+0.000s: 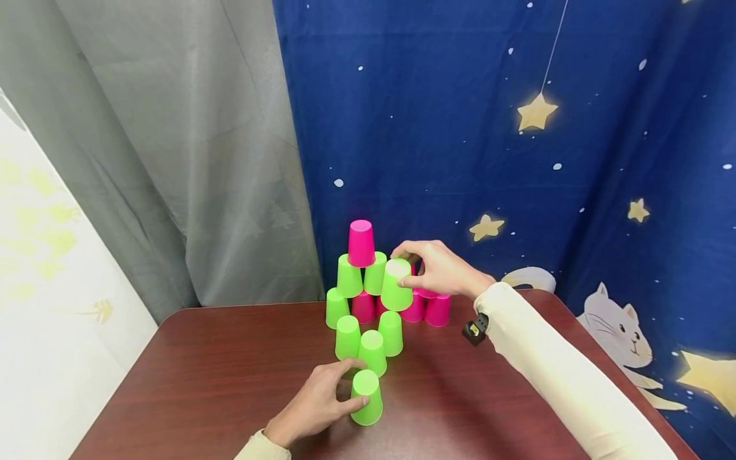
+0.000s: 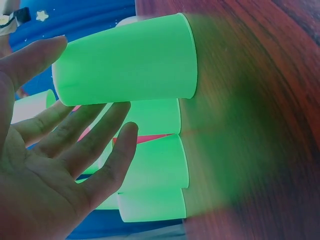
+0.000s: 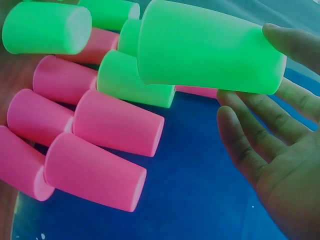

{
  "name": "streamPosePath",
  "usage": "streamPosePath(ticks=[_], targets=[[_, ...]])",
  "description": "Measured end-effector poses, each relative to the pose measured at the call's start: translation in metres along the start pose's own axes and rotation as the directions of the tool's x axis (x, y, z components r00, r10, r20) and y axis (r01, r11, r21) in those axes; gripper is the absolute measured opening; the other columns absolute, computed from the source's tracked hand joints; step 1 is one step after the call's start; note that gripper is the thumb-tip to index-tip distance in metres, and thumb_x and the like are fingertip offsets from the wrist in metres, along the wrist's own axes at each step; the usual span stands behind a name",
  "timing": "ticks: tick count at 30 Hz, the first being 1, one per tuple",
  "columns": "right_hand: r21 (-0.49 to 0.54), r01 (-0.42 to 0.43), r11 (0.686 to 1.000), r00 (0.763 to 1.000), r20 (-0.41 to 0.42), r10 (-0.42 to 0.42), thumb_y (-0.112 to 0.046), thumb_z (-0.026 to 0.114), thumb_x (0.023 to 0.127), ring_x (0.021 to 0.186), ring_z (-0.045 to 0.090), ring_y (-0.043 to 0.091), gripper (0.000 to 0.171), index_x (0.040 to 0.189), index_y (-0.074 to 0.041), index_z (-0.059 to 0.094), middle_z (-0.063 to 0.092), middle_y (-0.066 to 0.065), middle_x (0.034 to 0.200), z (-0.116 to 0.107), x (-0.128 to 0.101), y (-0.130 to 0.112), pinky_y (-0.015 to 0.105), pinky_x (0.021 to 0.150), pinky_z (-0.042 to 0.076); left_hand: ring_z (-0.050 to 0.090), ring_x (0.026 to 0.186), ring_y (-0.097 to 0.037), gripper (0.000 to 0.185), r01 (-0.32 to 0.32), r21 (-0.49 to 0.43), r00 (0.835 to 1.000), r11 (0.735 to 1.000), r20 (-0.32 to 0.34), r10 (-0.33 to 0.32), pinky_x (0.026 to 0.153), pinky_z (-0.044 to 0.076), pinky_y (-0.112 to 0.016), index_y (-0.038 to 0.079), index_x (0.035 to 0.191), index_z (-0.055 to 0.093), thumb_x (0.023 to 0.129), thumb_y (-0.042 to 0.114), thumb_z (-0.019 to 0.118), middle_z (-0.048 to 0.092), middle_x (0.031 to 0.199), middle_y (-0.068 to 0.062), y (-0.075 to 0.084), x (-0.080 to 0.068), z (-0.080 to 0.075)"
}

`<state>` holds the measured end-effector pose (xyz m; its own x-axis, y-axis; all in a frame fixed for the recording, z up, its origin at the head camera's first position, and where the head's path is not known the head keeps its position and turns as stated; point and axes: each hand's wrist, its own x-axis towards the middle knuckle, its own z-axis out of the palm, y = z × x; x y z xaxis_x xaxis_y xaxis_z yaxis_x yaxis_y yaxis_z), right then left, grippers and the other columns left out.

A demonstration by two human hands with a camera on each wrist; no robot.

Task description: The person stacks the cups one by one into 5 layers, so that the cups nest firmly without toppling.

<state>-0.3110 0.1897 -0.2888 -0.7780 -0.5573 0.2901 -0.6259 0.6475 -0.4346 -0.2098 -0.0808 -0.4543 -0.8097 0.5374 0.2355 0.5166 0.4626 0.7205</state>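
Nearest to us, our left hand point(image 1: 319, 402) curls around a green cup point(image 1: 367, 397) that stands upside down on the brown table point(image 1: 201, 377). The thumb and fingertips touch its sides; in the left wrist view the fingers point(image 2: 95, 145) lie fairly straight along the cup, with the palm open.

Just beyond it three more green cups point(image 1: 370, 340) stand upside down in a tight cluster, touching one another.

Farther back, our right hand point(image 1: 439, 268) holds another green cup point(image 1: 396, 285) by its top, thumb on one side and fingers on the other, lifted beside the cup tower point(image 1: 361, 281). That tower is built of green and pink cups with one pink cup point(image 1: 360, 243) on top. More pink cups point(image 1: 428, 308) stand behind the hand, against the blue starry curtain point(image 1: 517, 128).
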Motion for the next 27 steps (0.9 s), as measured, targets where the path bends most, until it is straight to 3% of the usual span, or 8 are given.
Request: streamPosePath(ticks=[10, 17, 27], targets=[[-0.019, -0.059, 0.998, 0.998, -0.021, 0.059, -0.021, 0.081, 0.084, 0.098, 0.067, 0.02, 0.037, 0.118, -0.012, 0.067, 0.073, 0.004, 0.107, -0.009, 0.023, 0.015, 0.039, 0.09, 0.056, 0.075, 0.098, -0.012, 0.038, 0.028, -0.055, 0.999, 0.998, 0.022, -0.027, 0.085, 0.061, -0.029, 0.017, 0.122, 0.062, 0.088, 0.026, 0.077, 0.072, 0.114, 0.001, -0.001, -0.001, 0.006], [0.003, -0.125, 0.992, 0.99, -0.06, 0.125, -0.022, 0.079, 0.087, 0.099, 0.068, 0.024, 0.037, 0.119, -0.01, 0.066, 0.072, 0.008, 0.11, -0.02, 0.045, 0.017, 0.041, 0.09, 0.057, 0.075, 0.099, -0.016, 0.04, 0.014, -0.055, 1.0, 0.998, 0.028, -0.013, 0.085, 0.061, -0.031, 0.015, 0.123, 0.062, 0.088, 0.029, 0.078, 0.072, 0.114, 0.0, -0.001, 0.0, 0.005], [-0.055, -0.213, 0.976, 0.967, -0.156, 0.202, -0.023, 0.074, 0.089, 0.104, 0.063, 0.03, 0.04, 0.122, -0.004, 0.062, 0.069, 0.015, 0.115, -0.008, 0.082, 0.02, 0.042, 0.093, 0.054, 0.075, 0.097, -0.016, 0.039, 0.019, -0.011, 0.999, 1.0, 0.032, -0.019, 0.084, 0.061, -0.032, 0.016, 0.12, 0.063, 0.087, 0.029, 0.079, 0.071, 0.111, 0.003, -0.003, 0.004, -0.002]])
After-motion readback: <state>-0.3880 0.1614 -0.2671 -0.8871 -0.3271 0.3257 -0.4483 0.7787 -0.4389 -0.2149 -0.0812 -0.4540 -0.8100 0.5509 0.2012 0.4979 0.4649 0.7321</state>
